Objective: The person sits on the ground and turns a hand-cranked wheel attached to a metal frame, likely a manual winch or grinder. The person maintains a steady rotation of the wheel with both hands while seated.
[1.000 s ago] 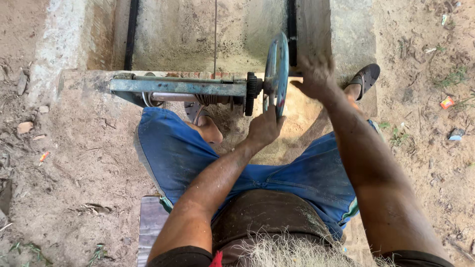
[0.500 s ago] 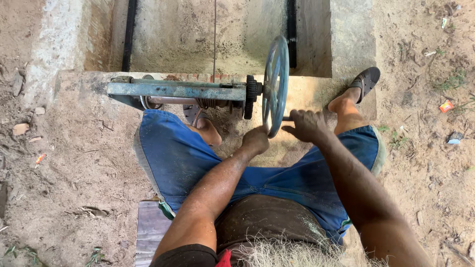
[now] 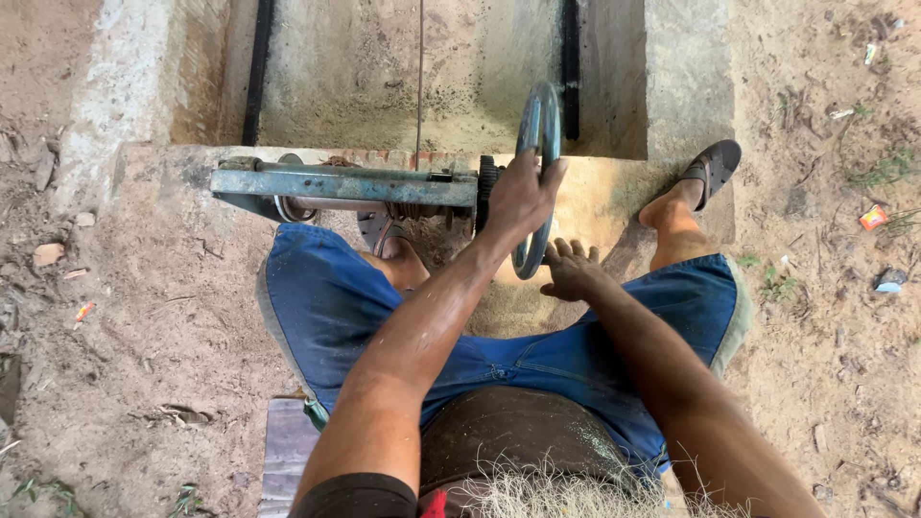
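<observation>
A blue-grey metal handwheel [image 3: 543,125] stands on edge at the rim of a concrete channel, fixed to a horizontal blue-grey bar [image 3: 336,182] with a dark gear beside it. My left hand [image 3: 518,197] grips the wheel's rim near its middle, fingers wrapped over it. My right hand [image 3: 572,270] is lower down by the wheel's bottom edge, fingers curled at the rim or a small handle; the exact hold is hidden. My legs in blue shorts straddle the mechanism.
The concrete channel [image 3: 403,77] with two dark vertical guide rails and a thin rod runs away ahead. My feet in dark sandals [image 3: 715,165] rest on the concrete ledge. Sandy ground with stones and litter lies on both sides.
My left hand climbed from the wheel's lower rim to its middle. My right hand swung down from the wheel's top to its bottom edge, and the wheel appears to have turned.
</observation>
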